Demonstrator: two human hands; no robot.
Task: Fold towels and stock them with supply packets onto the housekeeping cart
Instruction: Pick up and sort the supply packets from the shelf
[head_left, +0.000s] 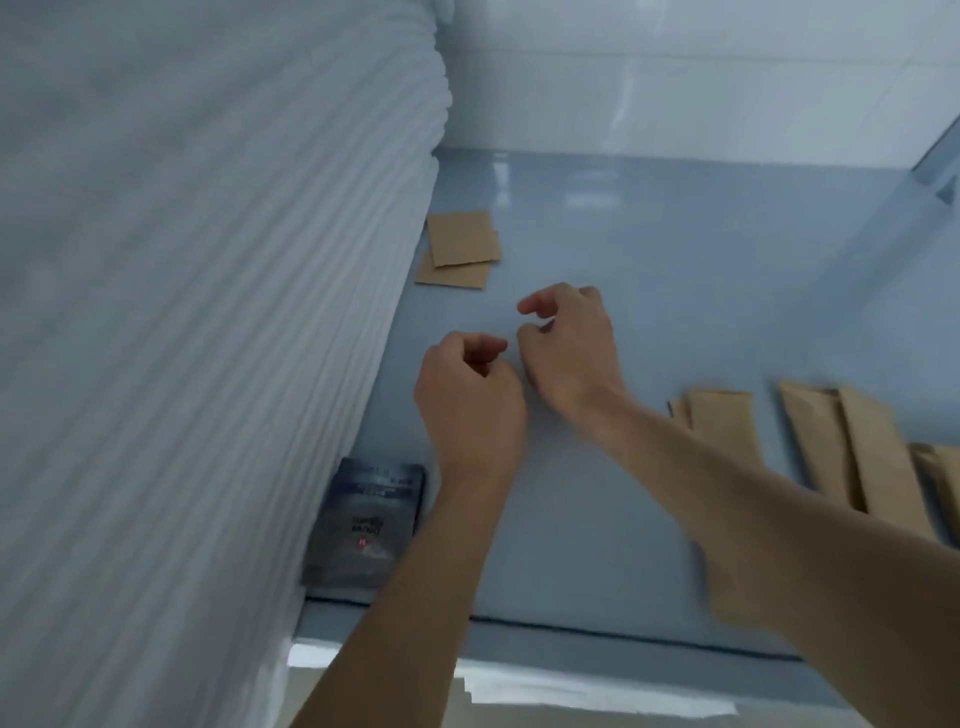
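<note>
Filling the nine-o'clock half of the view, a tall stack of folded white towels (197, 312) already stands on the blue cart shelf (675, 249), so the folding and towel stocking look largely done, as a judgement. At the stack's foot, toward seven o'clock, a dark printed packet (366, 525) lies flat, touching the towels. Toward eleven o'clock of the hands, two square brown packets (460, 249) lie overlapped, just beside the stack.

At the centre, the left hand (470, 400) and the right hand (569, 348) hover close together over bare shelf, each with fingers curled inward; whether either pinches anything small cannot be told, and nothing shows between the fingers.

Toward three to four o'clock, several long brown packets (841, 447) lie side by side in a loose fan, partly behind the right forearm. Arranging these supply packets appears to be what remains.
</note>
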